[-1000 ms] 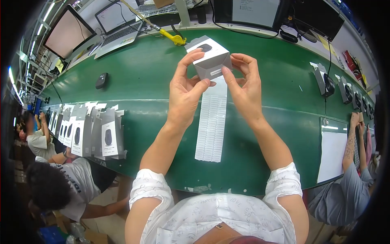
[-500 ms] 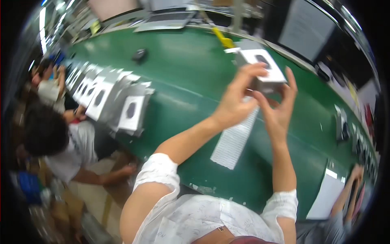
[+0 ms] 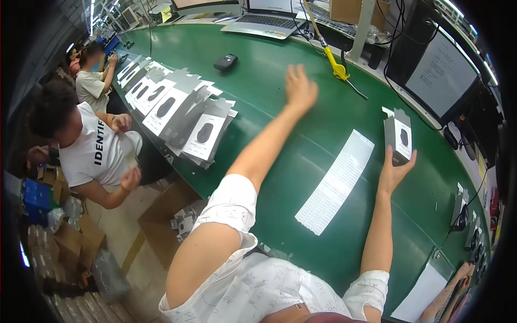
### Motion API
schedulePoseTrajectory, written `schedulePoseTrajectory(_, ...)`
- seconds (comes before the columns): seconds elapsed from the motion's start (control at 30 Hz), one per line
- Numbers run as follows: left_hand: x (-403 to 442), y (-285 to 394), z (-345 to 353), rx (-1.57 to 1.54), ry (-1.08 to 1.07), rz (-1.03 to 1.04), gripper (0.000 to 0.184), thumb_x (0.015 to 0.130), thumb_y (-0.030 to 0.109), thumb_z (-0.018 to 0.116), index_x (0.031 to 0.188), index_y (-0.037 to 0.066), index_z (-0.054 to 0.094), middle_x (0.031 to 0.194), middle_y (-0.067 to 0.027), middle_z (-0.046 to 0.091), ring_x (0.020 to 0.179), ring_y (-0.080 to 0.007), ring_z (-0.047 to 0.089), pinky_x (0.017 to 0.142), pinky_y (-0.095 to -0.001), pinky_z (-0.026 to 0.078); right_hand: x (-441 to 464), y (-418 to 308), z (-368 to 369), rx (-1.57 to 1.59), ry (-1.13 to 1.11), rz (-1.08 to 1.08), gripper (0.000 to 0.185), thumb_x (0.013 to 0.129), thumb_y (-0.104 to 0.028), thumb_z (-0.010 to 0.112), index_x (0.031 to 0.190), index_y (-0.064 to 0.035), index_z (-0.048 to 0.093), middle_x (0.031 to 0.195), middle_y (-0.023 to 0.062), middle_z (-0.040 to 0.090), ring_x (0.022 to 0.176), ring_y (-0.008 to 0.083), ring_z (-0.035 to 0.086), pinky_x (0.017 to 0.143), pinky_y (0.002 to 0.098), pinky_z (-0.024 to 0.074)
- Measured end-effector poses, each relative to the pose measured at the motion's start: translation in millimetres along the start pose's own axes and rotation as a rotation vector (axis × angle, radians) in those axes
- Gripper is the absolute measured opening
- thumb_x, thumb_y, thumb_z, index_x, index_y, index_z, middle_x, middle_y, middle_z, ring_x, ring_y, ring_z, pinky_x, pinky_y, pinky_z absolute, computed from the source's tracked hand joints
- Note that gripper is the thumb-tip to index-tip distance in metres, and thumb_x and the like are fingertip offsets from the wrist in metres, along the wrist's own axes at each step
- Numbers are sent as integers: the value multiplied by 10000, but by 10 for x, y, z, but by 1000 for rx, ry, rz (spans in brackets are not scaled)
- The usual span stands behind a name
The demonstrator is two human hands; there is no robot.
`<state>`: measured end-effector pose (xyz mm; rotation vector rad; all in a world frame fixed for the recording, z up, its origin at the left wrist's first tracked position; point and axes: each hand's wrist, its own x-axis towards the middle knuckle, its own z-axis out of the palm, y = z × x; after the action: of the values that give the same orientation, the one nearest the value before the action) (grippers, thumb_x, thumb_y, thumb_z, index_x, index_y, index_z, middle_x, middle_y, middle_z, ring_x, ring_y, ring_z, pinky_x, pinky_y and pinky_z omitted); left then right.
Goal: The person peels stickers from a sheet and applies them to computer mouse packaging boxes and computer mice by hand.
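Observation:
My right hand (image 3: 396, 171) grips the lower end of a small white and grey box (image 3: 399, 134) with a dark mouse pictured on it. The box's top flaps stand open at the far end. My left hand (image 3: 300, 89) is over the green table, smeared by motion; whether its fingers are closed cannot be made out, and no object shows in it. Left of that hand lies a black computer mouse (image 3: 225, 62). Between my forearms is a long white sheet of printed labels (image 3: 336, 183).
Rows of similar boxes (image 3: 202, 134) stand along the table's left edge, near a seated co-worker (image 3: 94, 145). A yellow air gun (image 3: 335, 65), a laptop (image 3: 264, 24) and a monitor (image 3: 441, 72) are at the back. A white paper (image 3: 423, 293) and another person's hands are at lower right.
Both hands were at the box together. The left has let go and moved up and left; the right has carried the box right and lower. The view has shifted.

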<state>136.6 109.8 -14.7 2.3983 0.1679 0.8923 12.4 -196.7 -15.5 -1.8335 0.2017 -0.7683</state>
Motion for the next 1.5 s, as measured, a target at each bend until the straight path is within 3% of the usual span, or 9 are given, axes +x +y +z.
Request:
schedulePoseTrajectory(0.2, 772, -1403, -304, 549, 330, -354, 640, 944, 353, 503, 1432, -21, 325, 1542, -237, 238, 1423, -445, 198, 1156, -517, 192, 26, -106, 47, -43, 13, 28, 878, 856, -294, 737, 1478, 17, 202, 1447, 230, 307, 1315, 328, 374, 1073, 396, 337)
schedulePoseTrajectory(0.37, 1147, -1770, -544, 201, 661, -726, 654, 976, 296, 499, 1451, -64, 231, 1536, -239, 212, 1413, -392, 247, 1151, -472, 255, 43, -117, 123, -43, -23, 116, 873, 857, -303, 737, 1485, 3, 213, 1437, 230, 329, 1285, 311, 405, 1056, 384, 348)
schedulePoseTrajectory(0.47, 1176, -1993, -471, 84, 757, -898, 756, 919, 348, 605, 1442, -58, 241, 1450, -240, 366, 1306, -383, 393, 1078, -458, 333, 49, -161, 113, -28, -21, 121, 881, 850, -254, 750, 1486, 8, 199, 1353, 213, 401, 1177, 263, 462, 1018, 363, 364)
schedulePoseTrajectory(0.6, 1173, -1924, -477, 189, 553, -959, 732, 784, 329, 753, 1375, 81, 399, 1322, -138, 540, 1216, -348, 462, 1013, -426, 352, 56, -139, 113, -43, -11, 137, 872, 848, -235, 754, 1479, 14, 207, 1322, 204, 422, 1155, 248, 470, 989, 350, 386)
schedulePoseTrajectory(0.73, 1102, -1788, -421, 179, 542, -834, 567, 740, 236, 756, 1191, 130, 429, 1132, -207, 625, 1071, -384, 577, 938, -491, 428, 82, -69, 120, 11, 11, 86, 892, 825, -244, 774, 1466, 33, 220, 1299, 213, 464, 1131, 253, 503, 988, 350, 396)
schedulePoseTrajectory(0.97, 819, -1331, 298, -249, 570, -475, 606, 717, 196, 796, 1192, -9, 482, 1153, -207, 573, 1009, -372, 600, 933, -445, 460, 97, 24, 79, -1, 57, 111, 957, 744, -304, 809, 1457, 3, 249, 1295, 242, 503, 1160, 350, 541, 1006, 438, 388)
schedulePoseTrajectory(1.13, -163, 511, 97, -1401, -32, -667, 364, 811, 2, 695, 1103, -40, 483, 1071, -163, 575, 949, -279, 621, 856, -439, 573, 42, 75, 102, -385, 174, -61, 909, 749, -304, 786, 1448, -22, 278, 1383, 200, 377, 1270, 362, 349, 1064, 483, 226)
schedulePoseTrajectory(1.33, -1169, 1393, -341, -1490, -491, -579, 514, 882, 26, 646, 1246, -58, 293, 1158, -207, 564, 996, -270, 644, 892, -359, 556, -161, -233, 2, -100, 18, -523, 491, 838, -192, 682, 1286, -54, 534, 1124, 87, 624, 1093, 266, 517, 957, 386, 341)
schedulePoseTrajectory(1.5, -1386, 1374, -362, -1415, -547, -313, 438, 932, 79, 594, 1298, 30, 359, 1146, -108, 570, 1002, -198, 627, 840, -318, 547, -330, -333, 77, -28, -302, -519, 495, 879, -258, 628, 1314, -44, 528, 1138, 123, 611, 1055, 261, 537, 944, 375, 363)
